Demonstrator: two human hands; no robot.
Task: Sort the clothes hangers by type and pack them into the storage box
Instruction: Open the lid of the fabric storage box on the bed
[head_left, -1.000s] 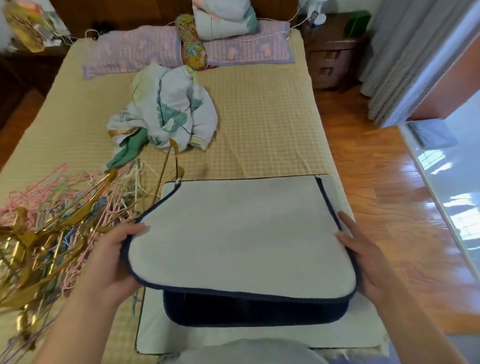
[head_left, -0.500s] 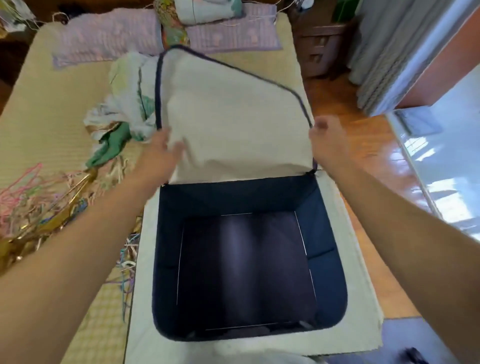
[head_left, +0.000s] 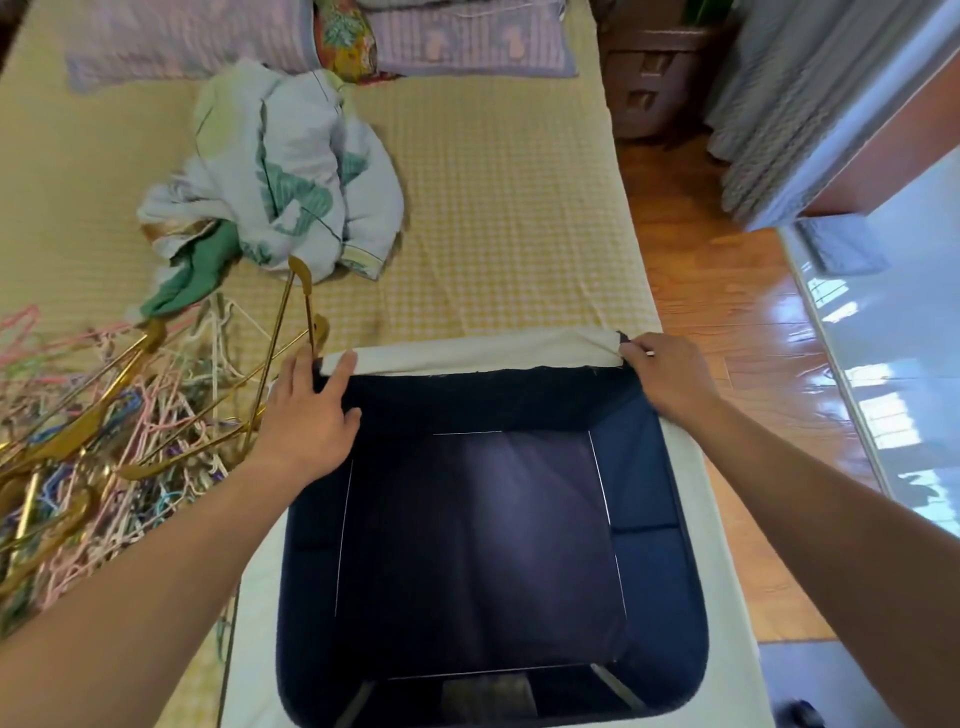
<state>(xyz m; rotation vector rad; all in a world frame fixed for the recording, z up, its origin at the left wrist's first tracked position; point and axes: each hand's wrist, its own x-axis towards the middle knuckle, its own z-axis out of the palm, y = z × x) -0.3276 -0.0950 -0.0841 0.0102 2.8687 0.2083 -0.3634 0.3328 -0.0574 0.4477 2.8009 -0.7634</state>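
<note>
Left hand (head_left: 306, 421) lying flat, fingers straight, on far-left rim of storage box (head_left: 644, 551); right hand (head_left: 667, 371) pinching folded-back lid (head_left: 478, 356) at far-right corner; hangers (head_left: 104, 431) lying piled left on bed (head_left: 498, 218).

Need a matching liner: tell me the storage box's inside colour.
Dark navy blue inside the storage box, clearest in the head view.

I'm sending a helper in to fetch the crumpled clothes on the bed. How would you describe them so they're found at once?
Start at the yellow checked bed and look below the lilac pillows at its head. There, left of the middle, lies a crumpled heap of clothes. It is pale blue-white with teal leaf prints and a green piece at its lower edge, soft cloth beside the wiry tangle of gold and pastel hangers.
</note>
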